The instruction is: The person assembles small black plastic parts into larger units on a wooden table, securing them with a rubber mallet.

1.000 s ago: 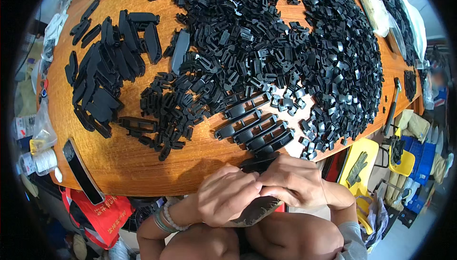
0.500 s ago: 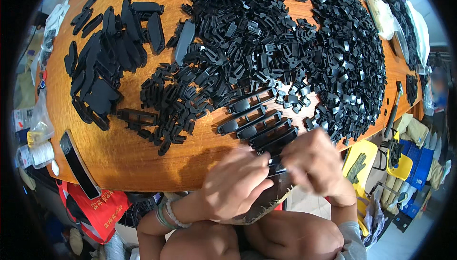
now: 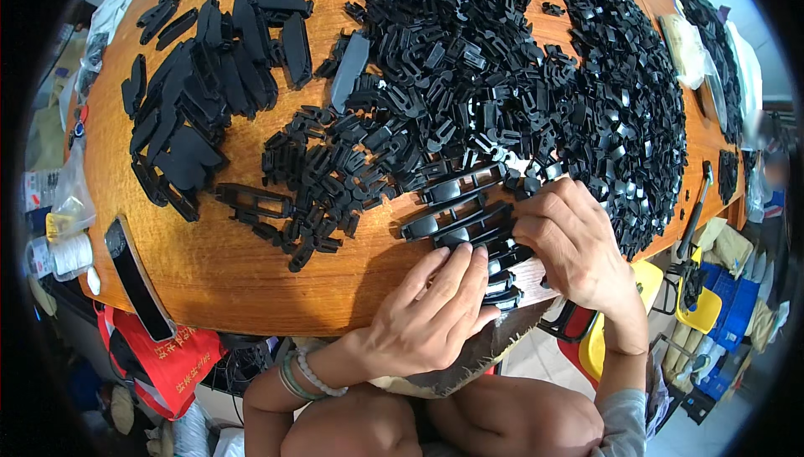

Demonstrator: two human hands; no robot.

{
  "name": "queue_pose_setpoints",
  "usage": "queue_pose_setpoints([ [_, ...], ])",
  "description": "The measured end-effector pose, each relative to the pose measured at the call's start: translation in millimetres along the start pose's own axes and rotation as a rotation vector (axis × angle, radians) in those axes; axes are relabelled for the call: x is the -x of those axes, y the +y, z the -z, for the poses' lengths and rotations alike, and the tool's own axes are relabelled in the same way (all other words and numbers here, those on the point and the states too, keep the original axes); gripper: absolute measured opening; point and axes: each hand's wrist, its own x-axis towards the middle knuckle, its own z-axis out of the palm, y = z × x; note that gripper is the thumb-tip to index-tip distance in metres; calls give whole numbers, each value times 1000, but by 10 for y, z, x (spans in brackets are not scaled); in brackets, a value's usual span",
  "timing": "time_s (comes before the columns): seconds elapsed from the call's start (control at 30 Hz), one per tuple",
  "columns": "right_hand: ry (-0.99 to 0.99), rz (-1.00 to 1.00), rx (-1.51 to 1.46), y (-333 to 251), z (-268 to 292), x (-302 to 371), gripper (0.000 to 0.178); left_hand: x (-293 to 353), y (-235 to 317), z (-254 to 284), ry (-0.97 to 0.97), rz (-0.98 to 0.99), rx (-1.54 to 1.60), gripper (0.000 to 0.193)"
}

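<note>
A row of black plastic frames (image 3: 448, 191), each with a shiny pad at its left end, lies slanting near the table's front edge. My left hand (image 3: 423, 319) lies over the nearer frames with its fingers stretched out and touching them. My right hand (image 3: 578, 248) is closed at the frames' right ends, fingertips bent inward; whatever is between them is hidden. Just beyond is a big heap of black U-shaped clips (image 3: 469, 72). A heap of smaller black pieces (image 3: 636, 114) spreads to its right.
Long black covers (image 3: 193, 97) are piled on the left of the wooden table (image 3: 276, 298). A black phone-like slab (image 3: 138, 281) lies by the front left edge. A red bag (image 3: 172, 365) is below it. At right are a black-handled tool (image 3: 695, 206) and yellow chairs (image 3: 703, 306).
My left hand has shifted right and settled on the frames. My right hand has moved up and away, to the frames' right ends. The whole view has shifted slightly.
</note>
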Motion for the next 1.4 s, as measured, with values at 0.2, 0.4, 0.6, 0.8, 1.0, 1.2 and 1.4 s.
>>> queue_pose_setpoints([
  [0.2,-16,16,44,-24,-23,-19,25,2,-5,-10,19,-20,-31,39],
  [0.4,11,-6,42,-25,-44,14,21,-1,-3,-1,13,-22,-30,39],
  [0.6,352,-206,14,105,9,110,27,14,10,13,-10,3,-13,41],
  [0.8,484,-563,180,449,177,124,19,-6,17,20,-6,-11,-49,42],
  [1.0,270,-406,218,646,273,63,32,-12,22,15,-23,-14,-48,42],
  [1.2,239,-388,174,575,243,149,26,-15,14,25,-25,-15,-36,44],
  [1.4,476,-300,4,362,141,190,29,-21,10,50,-34,6,-31,41],
])
